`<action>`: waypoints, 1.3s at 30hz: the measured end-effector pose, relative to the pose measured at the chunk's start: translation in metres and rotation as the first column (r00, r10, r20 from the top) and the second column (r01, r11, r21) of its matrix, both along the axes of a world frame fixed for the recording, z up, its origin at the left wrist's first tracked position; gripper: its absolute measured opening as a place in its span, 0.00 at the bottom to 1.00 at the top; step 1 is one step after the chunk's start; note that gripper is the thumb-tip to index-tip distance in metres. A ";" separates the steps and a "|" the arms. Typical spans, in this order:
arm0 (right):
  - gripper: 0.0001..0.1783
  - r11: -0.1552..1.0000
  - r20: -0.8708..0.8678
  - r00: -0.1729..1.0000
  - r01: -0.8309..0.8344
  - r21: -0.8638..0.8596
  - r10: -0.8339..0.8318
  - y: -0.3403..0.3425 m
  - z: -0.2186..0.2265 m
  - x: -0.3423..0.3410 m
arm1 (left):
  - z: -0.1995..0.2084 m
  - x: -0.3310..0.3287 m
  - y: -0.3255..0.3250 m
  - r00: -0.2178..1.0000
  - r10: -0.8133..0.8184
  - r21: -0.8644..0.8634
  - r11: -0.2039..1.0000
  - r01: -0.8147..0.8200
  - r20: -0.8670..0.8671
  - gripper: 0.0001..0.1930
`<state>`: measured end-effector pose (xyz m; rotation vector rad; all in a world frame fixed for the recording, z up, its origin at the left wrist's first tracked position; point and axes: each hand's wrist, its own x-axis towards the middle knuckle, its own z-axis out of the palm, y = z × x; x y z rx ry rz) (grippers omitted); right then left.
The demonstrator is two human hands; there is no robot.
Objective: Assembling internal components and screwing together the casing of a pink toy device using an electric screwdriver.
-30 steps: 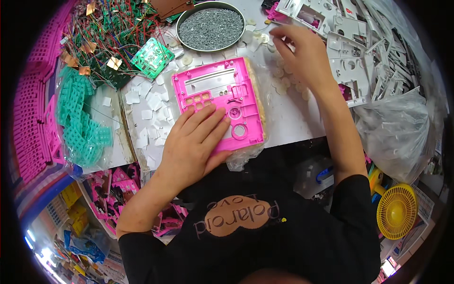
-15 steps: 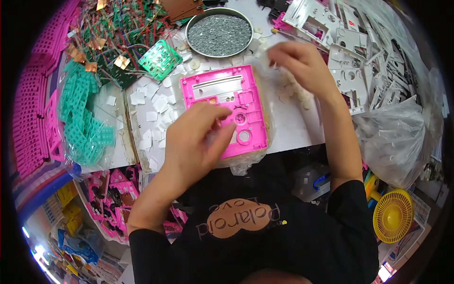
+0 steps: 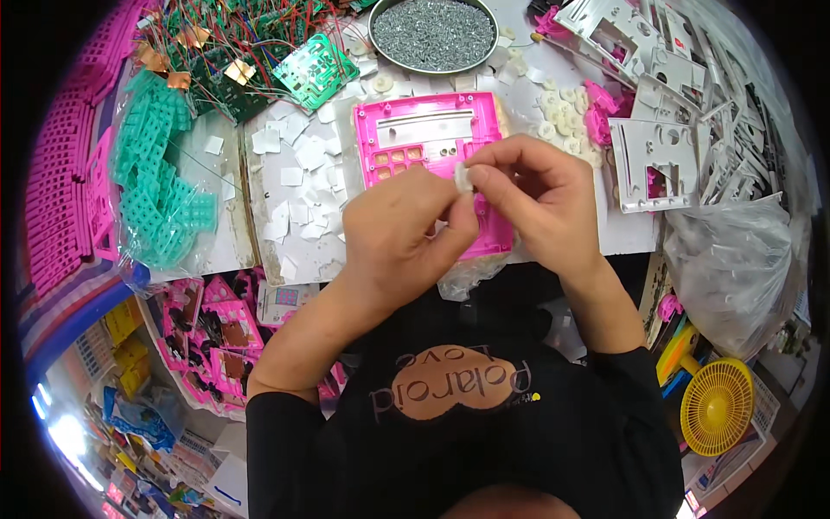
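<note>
A pink plastic casing (image 3: 495,232) lies open side up on the table, with a long slot and a group of small square openings. Above it, my right hand (image 3: 546,192) pinches a small white plastic disc (image 3: 464,179) between thumb and forefinger. My left hand (image 3: 406,221) is closed, its fingers curled over the casing and its fingertips right at the disc. Whether the left fingers hold anything of their own is hidden. Part of the casing is covered by both hands.
A round metal tray (image 3: 434,35) of screws stands behind the casing. White discs (image 3: 566,117) lie to the right, near white plastic panels (image 3: 653,164). White square pieces (image 3: 298,173), teal keypads (image 3: 156,173) and wired green circuit boards (image 3: 316,73) lie to the left.
My right hand has come in from the scattered discs at the right to the casing, bringing a white disc. My left hand has shifted toward it; the whole view has moved slightly.
</note>
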<state>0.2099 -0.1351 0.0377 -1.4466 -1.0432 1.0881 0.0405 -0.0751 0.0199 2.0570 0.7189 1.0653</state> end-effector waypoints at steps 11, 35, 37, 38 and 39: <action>0.05 0.969 0.608 0.772 -0.245 0.013 0.187 0.017 0.014 0.023 | -0.004 -0.020 0.013 0.967 -0.063 0.133 0.986 0.098 -0.248 0.11; 0.10 0.914 0.868 0.335 -0.303 -0.268 0.366 0.024 0.002 0.003 | -0.009 -0.032 0.024 0.907 -0.124 0.159 0.966 0.203 -0.403 0.14; 0.12 0.932 0.846 0.412 -0.273 -0.240 0.339 0.020 0.001 0.004 | -0.005 -0.026 0.042 0.934 -0.148 0.172 0.962 0.212 -0.325 0.12; 0.13 0.942 0.825 0.469 -0.264 -0.210 0.315 0.018 0.000 0.006 | -0.004 -0.019 0.055 0.939 -0.118 0.201 0.961 0.190 -0.325 0.10; 0.14 0.948 0.803 0.520 -0.267 -0.171 0.291 0.019 0.000 0.008 | -0.002 -0.012 0.072 0.943 -0.070 0.238 0.959 0.153 -0.325 0.09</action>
